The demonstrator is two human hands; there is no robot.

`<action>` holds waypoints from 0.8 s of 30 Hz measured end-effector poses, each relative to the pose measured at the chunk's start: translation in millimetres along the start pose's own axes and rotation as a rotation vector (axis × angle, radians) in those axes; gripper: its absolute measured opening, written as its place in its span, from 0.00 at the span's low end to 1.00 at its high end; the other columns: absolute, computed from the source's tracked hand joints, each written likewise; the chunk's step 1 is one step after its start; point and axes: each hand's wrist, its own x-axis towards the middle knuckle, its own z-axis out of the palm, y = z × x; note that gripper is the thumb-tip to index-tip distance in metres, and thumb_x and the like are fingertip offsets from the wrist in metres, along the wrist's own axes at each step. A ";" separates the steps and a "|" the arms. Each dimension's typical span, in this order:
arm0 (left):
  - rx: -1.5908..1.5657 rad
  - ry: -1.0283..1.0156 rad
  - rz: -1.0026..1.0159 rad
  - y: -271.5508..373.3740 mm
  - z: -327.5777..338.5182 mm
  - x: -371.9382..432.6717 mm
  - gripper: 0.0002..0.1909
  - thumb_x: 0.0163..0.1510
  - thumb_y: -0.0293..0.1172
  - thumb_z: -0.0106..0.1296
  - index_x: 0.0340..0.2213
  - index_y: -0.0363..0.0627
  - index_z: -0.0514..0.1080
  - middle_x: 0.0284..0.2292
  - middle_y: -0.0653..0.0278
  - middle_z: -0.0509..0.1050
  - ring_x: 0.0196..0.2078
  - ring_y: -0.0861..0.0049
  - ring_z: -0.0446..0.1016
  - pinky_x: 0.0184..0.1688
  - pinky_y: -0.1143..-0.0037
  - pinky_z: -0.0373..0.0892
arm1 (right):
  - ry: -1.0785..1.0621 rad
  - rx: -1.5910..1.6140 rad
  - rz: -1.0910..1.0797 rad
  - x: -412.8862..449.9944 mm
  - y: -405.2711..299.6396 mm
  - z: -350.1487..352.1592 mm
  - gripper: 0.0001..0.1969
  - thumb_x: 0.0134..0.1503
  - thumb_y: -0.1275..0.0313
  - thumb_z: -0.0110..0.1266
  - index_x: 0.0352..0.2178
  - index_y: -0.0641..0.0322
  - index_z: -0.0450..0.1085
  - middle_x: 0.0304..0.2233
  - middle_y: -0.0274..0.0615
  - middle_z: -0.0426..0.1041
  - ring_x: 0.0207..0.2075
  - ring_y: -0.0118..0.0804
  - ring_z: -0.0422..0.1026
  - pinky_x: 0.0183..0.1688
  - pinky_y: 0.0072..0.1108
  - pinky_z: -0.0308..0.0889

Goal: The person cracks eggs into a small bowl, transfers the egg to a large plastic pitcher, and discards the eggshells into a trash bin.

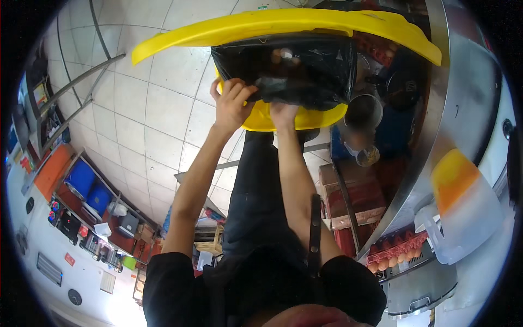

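Observation:
A yellow plastic bin [261, 118] stands before me, its long yellow lid [278, 26] raised along the far side. A black plastic bin liner [314, 61] fills the mouth and folds over the front. At the left front corner, my left hand [233, 102] has its fingers curled over the liner's edge. My right hand [284, 116] is at the middle of the front side, its fingers hidden under the liner's overhang. What lies inside the liner is dark and hard to tell.
To the right runs a metal-edged counter [429, 135] with a plastic container [466, 212] and a red tray of eggs [396, 249]. Below it, a shelf holds a metal pot [363, 112] and cardboard boxes [353, 200]. A metal frame [81, 88] stands left on the tiled floor [163, 102].

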 end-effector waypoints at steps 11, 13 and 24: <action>0.061 -0.566 0.102 -33.0 12.5 -60.4 0.12 0.50 0.30 0.50 0.37 0.52 0.77 0.51 0.66 0.65 0.62 0.67 0.55 0.64 0.49 0.40 | 0.129 -1.326 -0.387 -144.7 -91.2 84.7 0.13 0.60 0.75 0.51 0.47 0.63 0.66 0.41 0.41 0.73 0.41 0.30 0.73 0.44 0.20 0.68; 0.092 -0.615 0.124 -38.7 14.8 -57.6 0.13 0.52 0.30 0.46 0.38 0.53 0.77 0.52 0.66 0.66 0.64 0.67 0.52 0.65 0.49 0.38 | -0.142 -1.429 -0.339 -84.2 -106.9 127.6 0.13 0.60 0.75 0.51 0.47 0.64 0.67 0.44 0.42 0.73 0.44 0.30 0.73 0.45 0.19 0.69; 0.128 -0.445 0.114 -15.8 7.3 -5.9 0.15 0.50 0.29 0.46 0.37 0.52 0.79 0.46 0.66 0.74 0.55 0.68 0.67 0.65 0.51 0.41 | -0.885 -2.871 0.771 44.6 -46.3 49.7 0.16 0.49 0.72 0.49 0.39 0.63 0.76 0.46 0.52 0.73 0.48 0.51 0.72 0.49 0.37 0.68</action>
